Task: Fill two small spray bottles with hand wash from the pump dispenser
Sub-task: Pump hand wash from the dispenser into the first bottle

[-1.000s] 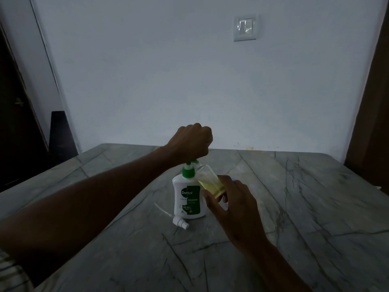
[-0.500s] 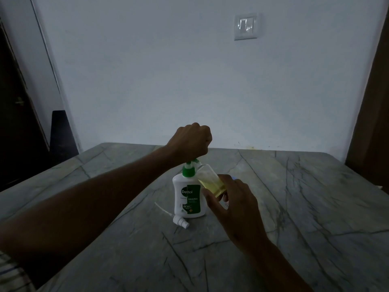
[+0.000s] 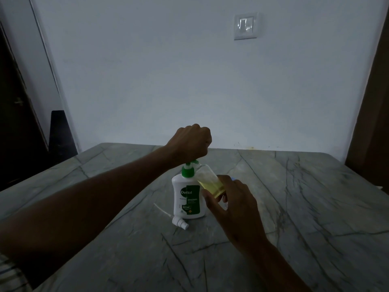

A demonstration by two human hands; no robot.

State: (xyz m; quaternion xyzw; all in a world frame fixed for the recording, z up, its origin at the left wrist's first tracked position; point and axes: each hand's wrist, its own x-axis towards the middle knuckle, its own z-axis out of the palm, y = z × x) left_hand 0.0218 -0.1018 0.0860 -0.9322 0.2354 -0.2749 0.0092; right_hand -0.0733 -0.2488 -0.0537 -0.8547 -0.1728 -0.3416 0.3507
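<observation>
On the marble-patterned table, the white spray cap with its thin dip tube lies on its side at about seven o'clock of the dispenser, just beside its base. The white Dettol pump dispenser stands upright near the table's middle, green collar and pump head on top. The left hand sits at its twelve o'clock, fingers curled into a fist pressing down on the pump head. At the dispenser's three o'clock, the right hand holds a small clear spray bottle between thumb and fingers, tilted with its open mouth up against the pump nozzle and touching the dispenser's shoulder; yellow-green liquid fills its lower part. On the wall at one o'clock is a white light switch.
</observation>
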